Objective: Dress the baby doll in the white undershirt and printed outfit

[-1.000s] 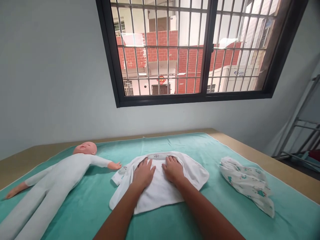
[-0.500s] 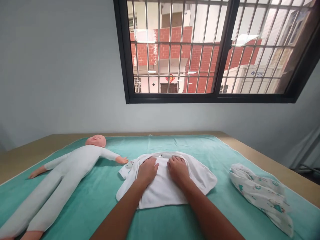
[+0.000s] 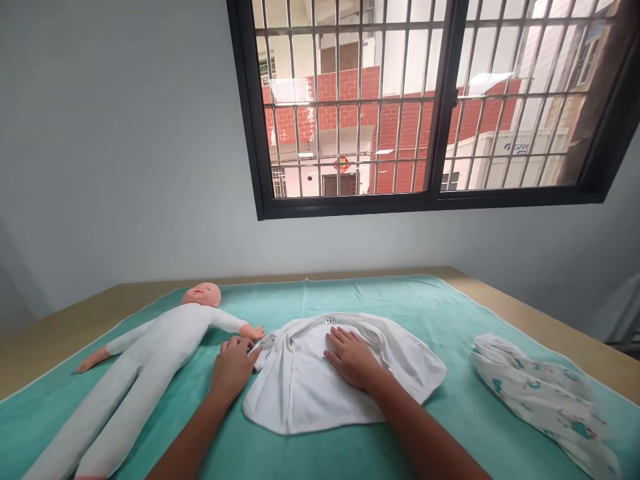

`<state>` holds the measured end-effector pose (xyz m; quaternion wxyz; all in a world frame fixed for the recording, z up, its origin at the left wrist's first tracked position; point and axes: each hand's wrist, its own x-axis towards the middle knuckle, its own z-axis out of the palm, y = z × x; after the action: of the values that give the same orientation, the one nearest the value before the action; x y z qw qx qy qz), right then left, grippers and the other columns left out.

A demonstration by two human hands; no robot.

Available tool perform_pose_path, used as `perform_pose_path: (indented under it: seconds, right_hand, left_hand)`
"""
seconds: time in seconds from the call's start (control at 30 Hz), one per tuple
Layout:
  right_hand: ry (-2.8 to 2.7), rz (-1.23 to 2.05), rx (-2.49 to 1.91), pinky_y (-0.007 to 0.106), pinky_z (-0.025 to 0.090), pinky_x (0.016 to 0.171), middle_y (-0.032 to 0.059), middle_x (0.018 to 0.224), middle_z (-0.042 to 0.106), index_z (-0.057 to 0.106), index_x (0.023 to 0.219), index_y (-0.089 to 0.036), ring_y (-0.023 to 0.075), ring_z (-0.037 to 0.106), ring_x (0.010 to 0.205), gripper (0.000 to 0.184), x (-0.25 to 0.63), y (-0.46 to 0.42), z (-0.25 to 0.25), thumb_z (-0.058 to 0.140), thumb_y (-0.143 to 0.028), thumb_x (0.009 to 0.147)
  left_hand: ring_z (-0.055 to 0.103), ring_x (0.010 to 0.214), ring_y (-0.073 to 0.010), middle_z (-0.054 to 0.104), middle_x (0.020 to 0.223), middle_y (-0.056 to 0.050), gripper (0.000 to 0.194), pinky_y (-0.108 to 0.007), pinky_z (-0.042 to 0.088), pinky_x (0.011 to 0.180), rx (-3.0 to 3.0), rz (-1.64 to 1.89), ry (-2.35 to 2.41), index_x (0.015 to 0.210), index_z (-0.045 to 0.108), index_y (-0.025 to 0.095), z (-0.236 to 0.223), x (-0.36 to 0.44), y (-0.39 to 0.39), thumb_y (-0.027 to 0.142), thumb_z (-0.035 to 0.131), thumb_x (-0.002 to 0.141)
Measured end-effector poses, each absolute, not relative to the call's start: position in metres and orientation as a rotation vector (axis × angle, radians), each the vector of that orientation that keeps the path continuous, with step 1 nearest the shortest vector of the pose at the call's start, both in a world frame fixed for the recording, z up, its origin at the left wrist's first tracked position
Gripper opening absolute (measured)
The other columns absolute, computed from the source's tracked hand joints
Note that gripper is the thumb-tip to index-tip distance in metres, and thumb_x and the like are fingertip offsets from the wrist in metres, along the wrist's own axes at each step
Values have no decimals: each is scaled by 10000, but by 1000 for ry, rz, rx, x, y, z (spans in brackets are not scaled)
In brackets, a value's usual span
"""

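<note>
A white baby garment (image 3: pixel 310 390) lies spread on the teal blanket (image 3: pixel 400 297) in front of me. My right hand (image 3: pixel 351 357) rests flat on its middle with fingers stretched out. My left hand (image 3: pixel 233 365) has its fingers curled at the garment's left edge, by a small patterned flap (image 3: pixel 264 345); whether they pinch the flap I cannot make out. A baby doll (image 3: pixel 150 353) in a white suit lies on its back to the left, its hand just beyond my left hand.
A crumpled white cloth with teal prints (image 3: pixel 543 393) lies at the right of the blanket. The wooden table edge (image 3: pixel 540 320) shows around the blanket. A grey wall and a barred window (image 3: pixel 425 100) stand behind.
My left hand has slid off the middle of the garment to its left edge near the doll's hand. My right hand stays on the garment.
</note>
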<state>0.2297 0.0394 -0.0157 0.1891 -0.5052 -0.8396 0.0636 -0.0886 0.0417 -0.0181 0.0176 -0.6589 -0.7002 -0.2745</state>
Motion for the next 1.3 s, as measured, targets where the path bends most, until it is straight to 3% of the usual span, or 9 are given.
perform_pose_path:
  seconds: [0.2,0.37,0.5,0.57,0.7,0.83,0.97,1.17,1.3]
  right_hand:
    - [-2365,206,-1426,439,205,1138,84,1501,391,488,1341,-241,232,298,1404,448,231,40,-14,386,-432,949]
    - [-2331,229,-1405,428,222,1132,66,1475,433,527,1305,-257,228,326,1387,413,229,37,-12,429,-407,934]
    - [-2225,259,-1470,301,316,1075,7,1384,542,587,1237,-301,177,455,1292,375,233,43,-5,515,-416,888]
    - [-2110,220,-1577,248,386,986,-9,1318,593,584,1232,-306,145,534,1196,363,246,52,3,421,-429,931]
    - [-1777,76,-1920,328,445,832,98,1142,666,629,1129,-215,211,617,1011,478,300,67,22,215,-397,975]
    - [-1589,-5,-2189,401,447,724,193,973,686,685,940,-151,308,645,908,461,354,66,23,353,-471,923]
    - [-1611,-21,-2255,378,453,678,167,864,697,692,823,-167,294,668,829,447,367,57,6,391,-485,913]
    - [-1742,-207,-2065,424,401,897,175,1153,626,613,1115,-170,292,572,1097,323,335,55,1,352,-218,930]
    - [-1990,-157,-1779,331,340,1017,77,1303,576,578,1218,-245,214,497,1210,353,309,56,2,341,-259,956]
  left_hand:
    - [604,823,-234,668,859,-52,284,-290,405,658,-1981,-1061,-2267,845,580,223,-21,-97,55,437,400,894]
    - [644,856,-228,685,968,-69,317,-304,484,709,-1900,-1330,-2298,986,573,192,-23,-111,62,437,405,874]
    - [651,851,-217,674,1005,-74,353,-307,521,728,-1912,-1447,-2245,1039,565,169,-24,-114,64,431,418,854]
    - [641,867,-230,661,1014,-82,327,-339,522,758,-1906,-1453,-2205,1043,559,168,-23,-114,64,386,413,847]
    - [558,1070,-278,617,1096,-106,268,-421,437,962,-1925,-1419,-2047,1017,563,187,-18,-104,59,287,402,826]
    - [546,1090,-254,633,1060,-70,224,-388,399,1014,-2140,-1334,-1802,971,583,230,-14,-73,47,284,395,863]
    - [570,1050,-231,650,1049,-53,249,-403,368,1046,-2351,-1206,-1592,1001,577,245,-12,-45,34,270,347,909]
    - [571,1031,-239,659,1012,-58,232,-426,387,1030,-2613,-982,-1590,946,641,242,-10,-39,26,255,416,886]
    - [586,1033,-208,670,1008,-38,235,-377,400,1034,-2556,-1056,-1659,942,653,248,-7,-37,25,234,427,877]
